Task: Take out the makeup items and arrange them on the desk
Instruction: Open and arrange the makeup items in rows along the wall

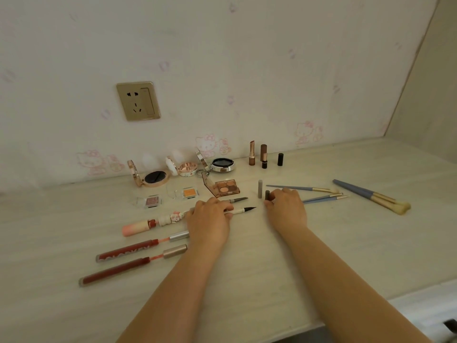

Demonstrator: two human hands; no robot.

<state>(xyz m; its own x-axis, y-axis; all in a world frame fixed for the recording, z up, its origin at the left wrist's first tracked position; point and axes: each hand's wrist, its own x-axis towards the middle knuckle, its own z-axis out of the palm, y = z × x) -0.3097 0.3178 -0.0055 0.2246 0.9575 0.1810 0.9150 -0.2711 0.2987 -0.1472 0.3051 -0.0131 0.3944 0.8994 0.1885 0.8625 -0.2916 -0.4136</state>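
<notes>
We note the left hand [210,214] pinching the uncapped eyeliner pen [243,209] flat on the bench [346,243], likely to line it up with the second liner [238,200]. Right hand [284,204]: its grip closes on a dark cap [267,195], stood upright beside the grey cap [260,188]. Compacts [153,179] sit open along the wall.
</notes>
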